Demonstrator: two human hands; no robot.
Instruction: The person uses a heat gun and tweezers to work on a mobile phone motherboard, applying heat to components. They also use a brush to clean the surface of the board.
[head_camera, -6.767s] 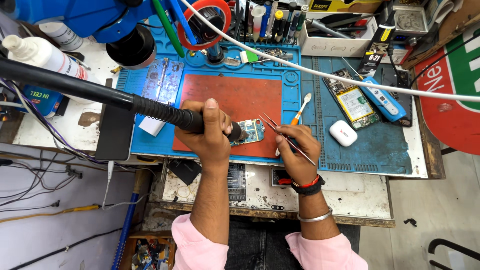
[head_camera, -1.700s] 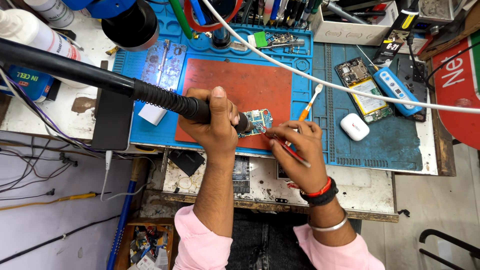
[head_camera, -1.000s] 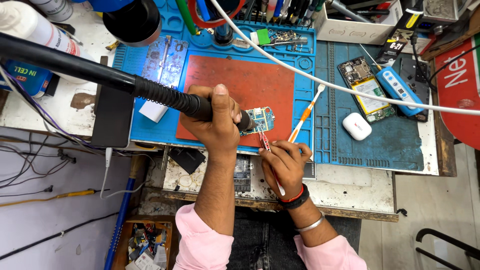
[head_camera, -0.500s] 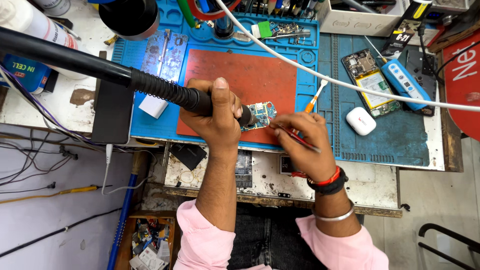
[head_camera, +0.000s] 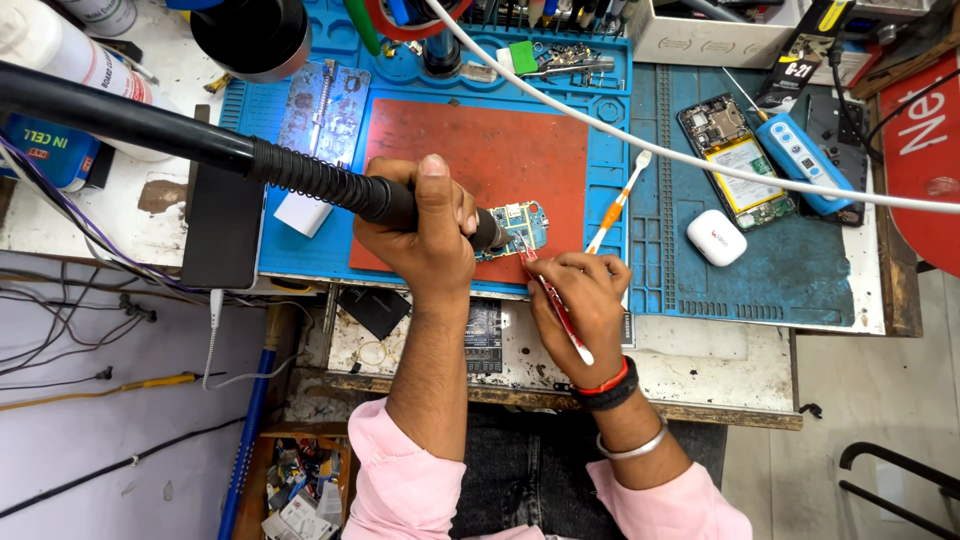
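On the blue work mat (head_camera: 760, 270), I see the red pad (head_camera: 500, 150) carrying the small circuit board (head_camera: 522, 225) at its lower right edge. My left hand (head_camera: 425, 225) is wrapped around the black hot-air handle (head_camera: 330, 185), its nozzle at the board. My right hand (head_camera: 580, 305) pinches red-handled tweezers (head_camera: 550, 300), tips touching the board.

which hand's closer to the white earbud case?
Right. The right hand with the tweezers sits just down-left of the white earbud case; the left hand is farther left, across the circuit board.
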